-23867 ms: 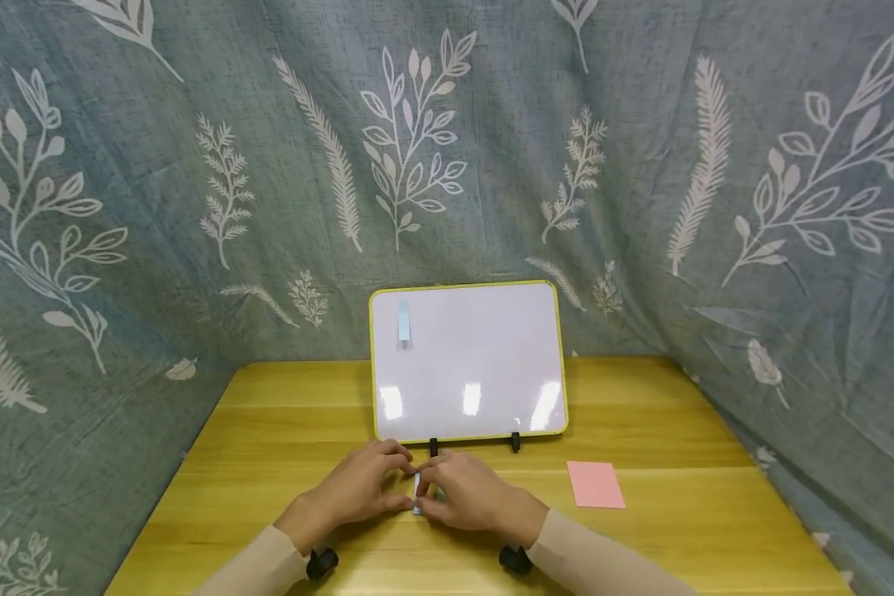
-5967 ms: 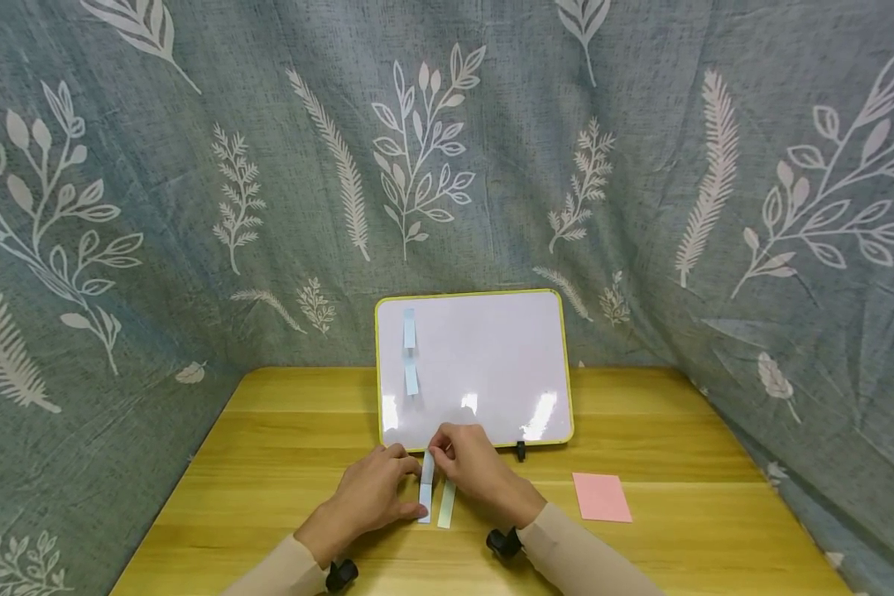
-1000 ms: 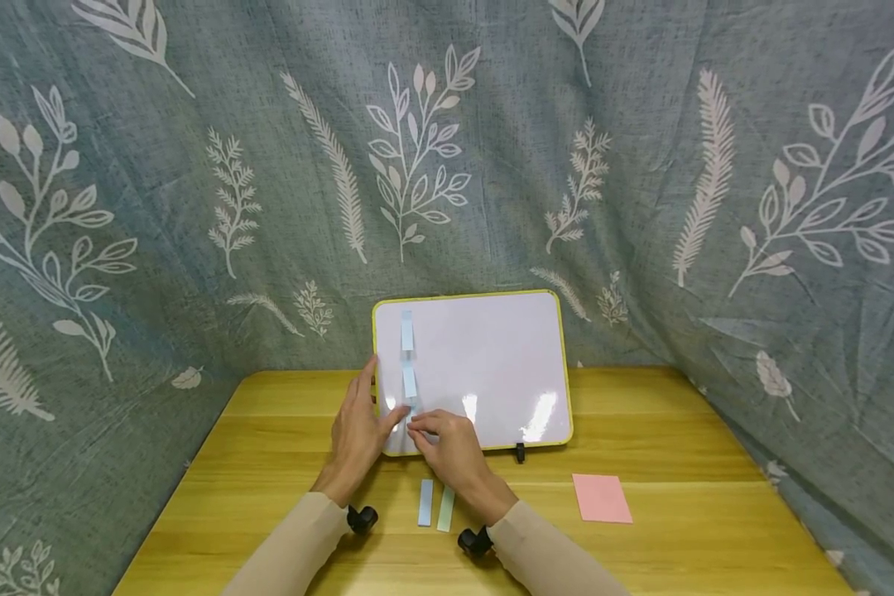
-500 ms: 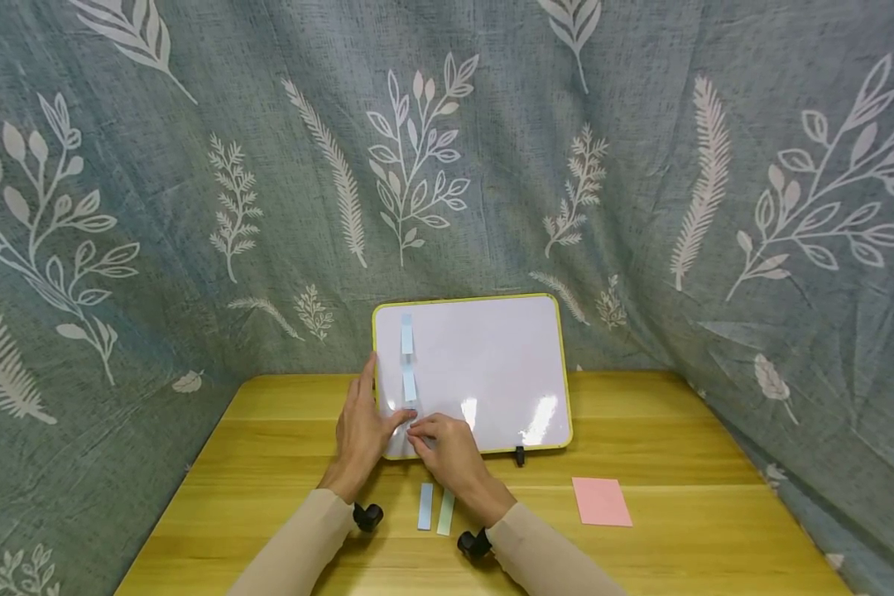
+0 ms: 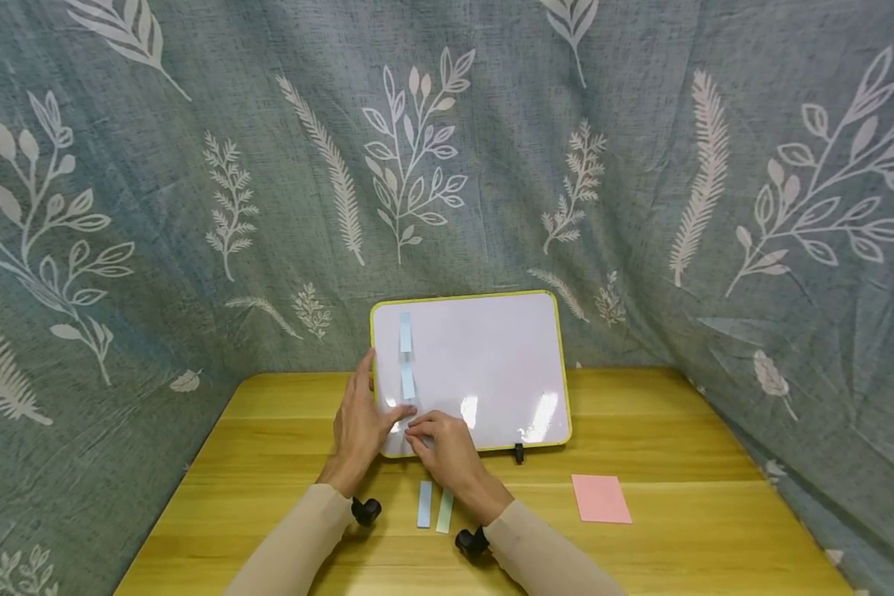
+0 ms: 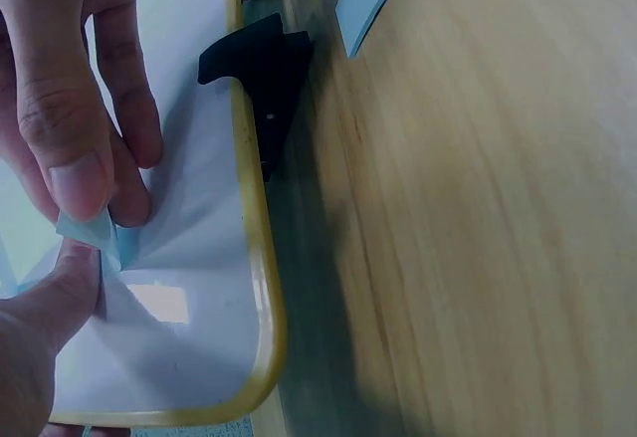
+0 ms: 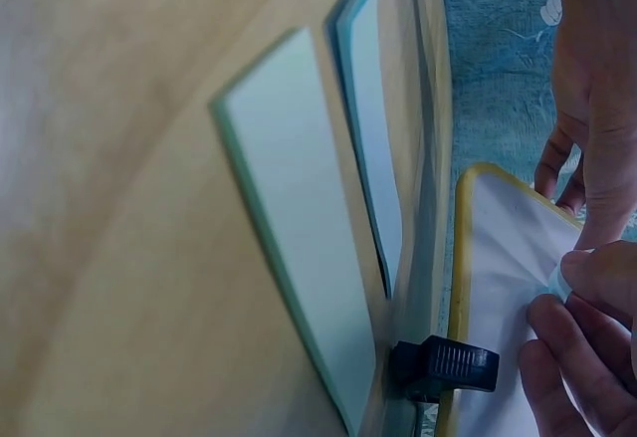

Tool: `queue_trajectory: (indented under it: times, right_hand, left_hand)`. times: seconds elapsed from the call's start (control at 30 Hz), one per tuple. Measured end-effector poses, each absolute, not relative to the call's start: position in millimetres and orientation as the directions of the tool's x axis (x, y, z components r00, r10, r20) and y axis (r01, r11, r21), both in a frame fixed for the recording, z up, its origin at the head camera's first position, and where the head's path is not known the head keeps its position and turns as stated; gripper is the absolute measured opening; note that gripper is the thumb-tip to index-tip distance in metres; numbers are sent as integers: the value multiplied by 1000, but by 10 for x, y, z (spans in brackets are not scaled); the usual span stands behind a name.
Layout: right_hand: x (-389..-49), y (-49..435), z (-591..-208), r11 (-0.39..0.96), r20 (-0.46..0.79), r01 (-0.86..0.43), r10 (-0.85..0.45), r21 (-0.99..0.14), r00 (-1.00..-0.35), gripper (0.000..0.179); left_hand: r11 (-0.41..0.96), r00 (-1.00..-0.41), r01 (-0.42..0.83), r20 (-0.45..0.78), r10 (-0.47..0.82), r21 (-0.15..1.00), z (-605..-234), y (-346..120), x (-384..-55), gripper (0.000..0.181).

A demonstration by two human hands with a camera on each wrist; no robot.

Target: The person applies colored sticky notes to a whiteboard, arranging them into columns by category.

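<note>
A whiteboard with a yellow frame leans upright on the table. Two light blue sticky strips, an upper one and a lower one, hang in a column near its left side. Below them my right hand pinches another light blue sticky strip between thumb and fingers, low on the board. My left hand grips the board's left edge, fingers reaching behind it. Its thumb lies across the front, right at the pinched strip's upper end. Most of that strip is hidden by fingers.
A blue sticky strip pad and a green strip pad lie side by side in front of the board. A pink square sticky pad lies to the right. Black stand feet, one seen close up, hold the board's lower edge.
Six seconds ago my right hand was lifting a strip from the blue pad; both hands have since moved to the board. Earlier, one strip hung there. Over the last second, my left thumb shifted slightly right.
</note>
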State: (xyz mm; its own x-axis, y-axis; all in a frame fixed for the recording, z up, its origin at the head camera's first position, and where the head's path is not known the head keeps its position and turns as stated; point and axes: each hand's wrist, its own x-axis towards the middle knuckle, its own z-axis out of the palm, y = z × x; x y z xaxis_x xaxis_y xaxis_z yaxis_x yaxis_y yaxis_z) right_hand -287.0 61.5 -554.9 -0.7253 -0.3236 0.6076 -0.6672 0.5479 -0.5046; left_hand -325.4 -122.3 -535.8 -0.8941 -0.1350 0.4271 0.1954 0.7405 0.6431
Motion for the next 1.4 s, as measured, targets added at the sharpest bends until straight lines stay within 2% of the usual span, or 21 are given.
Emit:
queue_trajectory:
  times: [0.53, 0.93, 1.4]
  right_hand:
    - [-2858, 607, -5573, 566, 609, -666, -328, -485, -722, 8]
    - [-2826, 619, -5587, 559, 617, -679, -337, -476, -711, 6]
    - [-2809, 649, -5546, 573, 606, -684, -365, -452, -707, 7]
  left_hand:
    - [706, -918, 127, 352, -181, 697, -5337, -1217, -3250, 124]
    - [677, -906, 180, 387, -168, 714, -5347, -1223, -3240, 115]
    - [670, -925, 215, 369, -94, 710, -5296, -1335, -3224, 110]
